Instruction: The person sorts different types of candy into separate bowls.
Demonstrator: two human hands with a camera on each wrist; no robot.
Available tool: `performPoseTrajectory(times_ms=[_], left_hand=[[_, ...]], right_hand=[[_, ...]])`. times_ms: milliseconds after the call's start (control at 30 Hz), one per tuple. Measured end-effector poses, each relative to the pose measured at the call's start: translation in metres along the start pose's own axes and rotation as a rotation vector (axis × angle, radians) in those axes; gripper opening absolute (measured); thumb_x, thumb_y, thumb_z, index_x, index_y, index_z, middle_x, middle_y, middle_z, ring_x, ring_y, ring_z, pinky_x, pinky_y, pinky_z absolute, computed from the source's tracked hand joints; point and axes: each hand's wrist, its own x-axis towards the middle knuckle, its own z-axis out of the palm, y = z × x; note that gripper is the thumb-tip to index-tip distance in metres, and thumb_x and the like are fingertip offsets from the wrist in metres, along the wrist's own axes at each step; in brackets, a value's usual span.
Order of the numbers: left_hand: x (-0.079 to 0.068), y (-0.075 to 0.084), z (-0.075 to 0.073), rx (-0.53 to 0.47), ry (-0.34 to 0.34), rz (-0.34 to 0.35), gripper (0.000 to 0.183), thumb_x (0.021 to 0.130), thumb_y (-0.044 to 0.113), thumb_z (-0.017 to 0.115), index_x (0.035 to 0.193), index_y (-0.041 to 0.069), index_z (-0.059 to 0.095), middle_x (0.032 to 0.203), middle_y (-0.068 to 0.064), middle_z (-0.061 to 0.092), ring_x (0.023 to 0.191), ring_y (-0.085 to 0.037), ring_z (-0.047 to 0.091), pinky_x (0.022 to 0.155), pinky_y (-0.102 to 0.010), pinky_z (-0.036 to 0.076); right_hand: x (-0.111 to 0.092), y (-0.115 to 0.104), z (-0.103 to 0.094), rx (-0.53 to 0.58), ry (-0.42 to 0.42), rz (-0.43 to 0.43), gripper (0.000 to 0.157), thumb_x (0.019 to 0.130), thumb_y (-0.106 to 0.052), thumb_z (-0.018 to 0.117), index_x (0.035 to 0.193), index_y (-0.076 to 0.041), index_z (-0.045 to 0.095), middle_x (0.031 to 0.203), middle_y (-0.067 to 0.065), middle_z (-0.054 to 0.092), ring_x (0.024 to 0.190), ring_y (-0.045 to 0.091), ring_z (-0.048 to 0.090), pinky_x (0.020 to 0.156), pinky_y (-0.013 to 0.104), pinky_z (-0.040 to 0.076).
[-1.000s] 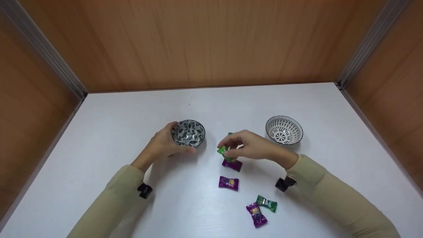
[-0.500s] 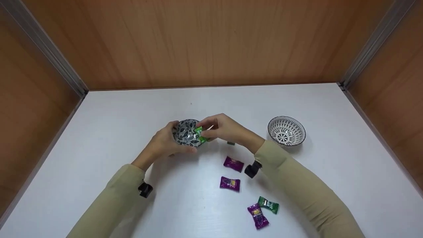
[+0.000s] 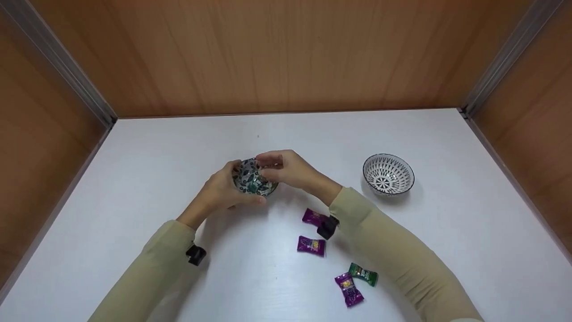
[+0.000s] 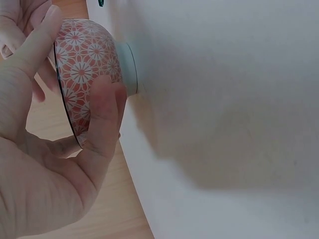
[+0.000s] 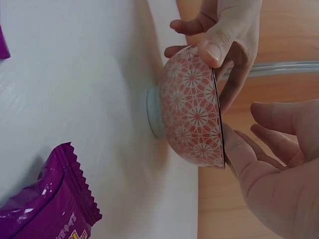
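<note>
My left hand [image 3: 221,188] grips a small bowl [image 3: 243,176] at its left side in the head view, thumb and fingers spread around the rim. Leafy dark print covers the inside; pink flowers decorate the outside of the bowl [image 4: 82,69] in the left wrist view. A green-wrapped candy [image 3: 255,184] lies inside it, partly hidden. Over the bowl's right rim is my right hand [image 3: 288,169]. In the right wrist view, that right hand [image 5: 279,169] has its fingers apart, holding nothing visible, with the thumb at the rim.
A second bowl [image 3: 388,175], white with dark dashes, stands at the right. Nearer lie purple-wrapped candies [image 3: 311,246] and a green candy [image 3: 363,274]; another purple candy [image 3: 313,217] is partly behind the right wrist's black camera mount [image 3: 328,227]. Wooden panels [image 3: 286,58] enclose the white table.
My right hand has carried the green candy leftward from the table's middle to the held bowl and let it go inside. My left hand has stayed on the bowl.
</note>
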Motion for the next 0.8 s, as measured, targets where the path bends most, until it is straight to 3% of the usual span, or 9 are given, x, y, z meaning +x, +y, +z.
performPoseTrajectory(times_ms=[133,400,633,800], left_hand=[[0.0,0.0,0.0,-0.002,0.003,-0.002,0.133,0.06,0.059,0.094,0.159,0.006,0.023,0.149,-0.016,0.043,0.124,-0.03,0.049,0.089,-0.042,0.055],[0.002,-0.001,0.003,0.011,0.022,0.019,0.126,0.063,0.052,0.095,0.157,0.004,0.025,0.149,-0.016,0.044,0.131,-0.031,0.046,0.109,-0.049,0.043],[0.001,0.0,0.007,0.022,0.026,0.004,0.128,0.062,0.052,0.096,0.157,0.003,0.025,0.154,-0.019,0.041,0.14,-0.035,0.041,0.115,-0.052,0.035],[0.001,0.001,0.006,0.03,0.028,-0.017,0.131,0.061,0.053,0.096,0.158,0.003,0.023,0.156,-0.019,0.038,0.142,-0.036,0.038,0.116,-0.052,0.034]], right_hand=[[-0.002,0.001,-0.003,0.027,-0.01,0.018,0.047,0.1,-0.012,0.064,0.145,-0.005,0.054,0.144,0.012,0.056,0.125,0.02,0.058,0.099,0.029,0.052],[-0.02,-0.005,-0.015,0.027,-0.07,-0.066,0.048,0.1,-0.012,0.065,0.144,0.002,0.052,0.14,0.02,0.057,0.125,0.032,0.059,0.096,0.033,0.055],[-0.081,-0.024,-0.034,-0.211,-0.224,-0.169,0.044,0.101,-0.016,0.066,0.143,-0.008,0.056,0.139,0.004,0.06,0.128,0.021,0.057,0.103,0.036,0.05],[-0.128,-0.021,-0.052,-0.329,-0.312,-0.17,0.047,0.099,-0.022,0.068,0.143,-0.012,0.056,0.143,-0.002,0.058,0.133,0.019,0.053,0.107,0.042,0.047]])
